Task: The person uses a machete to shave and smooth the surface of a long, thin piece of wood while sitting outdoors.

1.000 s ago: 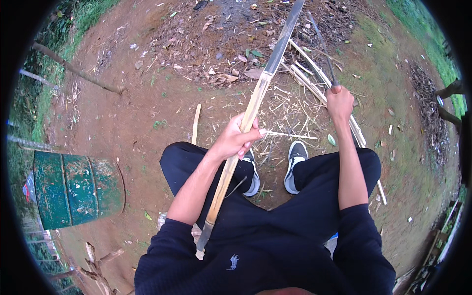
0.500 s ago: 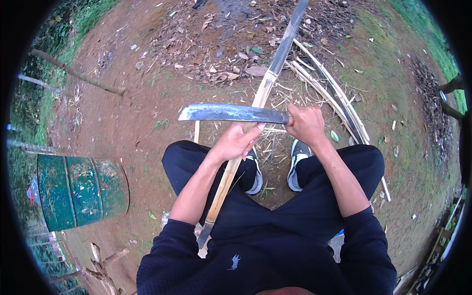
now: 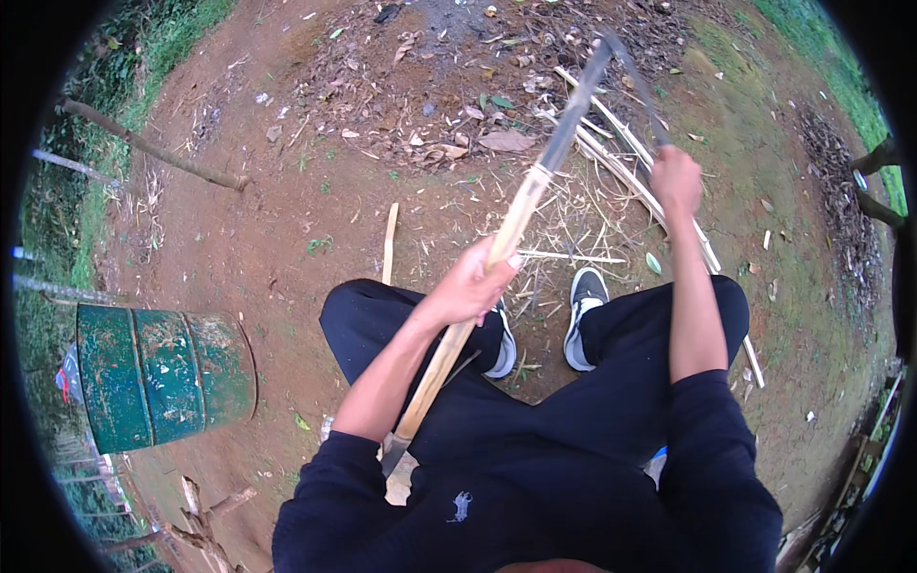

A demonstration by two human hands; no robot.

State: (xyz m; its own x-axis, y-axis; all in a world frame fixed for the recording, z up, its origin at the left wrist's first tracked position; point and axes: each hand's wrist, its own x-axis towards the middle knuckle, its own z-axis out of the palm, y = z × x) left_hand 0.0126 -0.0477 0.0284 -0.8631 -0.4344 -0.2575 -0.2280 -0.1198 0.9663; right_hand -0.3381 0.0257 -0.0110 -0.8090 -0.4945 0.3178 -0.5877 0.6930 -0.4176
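Observation:
A long split bamboo strip [image 3: 521, 212] slants from beside my left hip up past my feet, pale in its middle stretch and dark toward both ends. Around its middle, between my knees, my left hand [image 3: 472, 283] is wrapped. Out to the right and farther away, my right hand [image 3: 677, 181] grips the handle of a machete [image 3: 638, 84]. The blade is held edge-on, looking thin, and reaches up and left to the strip's far end, where its tip seems to meet or overlap the bamboo. Whether they touch I cannot tell.
Several split strips [image 3: 626, 174] lie on the ground to the right, with thin shavings [image 3: 578, 215] before my shoes. A short pale piece [image 3: 390, 244] lies left of centre. A rusty green drum [image 3: 167, 377] stands at the left; cut branches [image 3: 201, 516] are at lower left.
My right hand has swung the machete from across the strip's middle, over my left hand, out to the far right end. My left hand keeps its hold; the strip has shifted slightly.

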